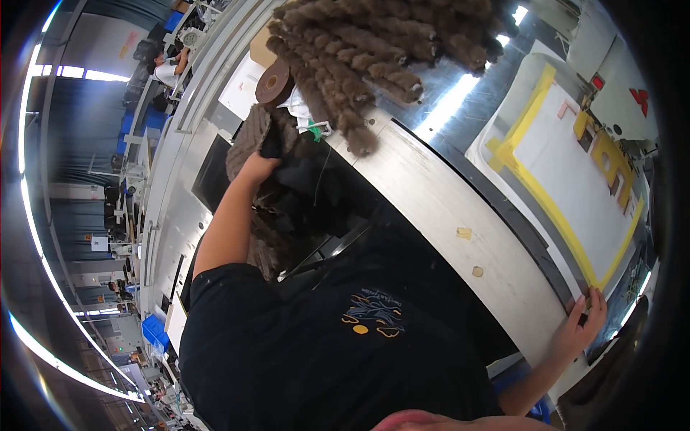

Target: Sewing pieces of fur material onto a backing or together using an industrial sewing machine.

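My left hand (257, 169) is closed around the edge of a brown, ribbed fur-like fabric piece (248, 136), beside the table's inner edge. A dark patch shows in that piece next to my fingers. At the far right, my right hand (588, 320) has its fingers bent together at the lower corner of a white sheet (553, 158) bordered with yellow tape. Something small and dark may lie between those fingers, but I cannot make it out. Tan cut-out shapes (607, 161) sit along the sheet's far side.
A large pile of brown fluffy fabric strips (359, 43) covers the back of the table. Beside it stand a brown tape roll (275, 82) and a crumpled white cloth (298, 111). Two tan tape scraps stick to the pale table edge (431, 208). A grey machine (611, 79) stands far right.
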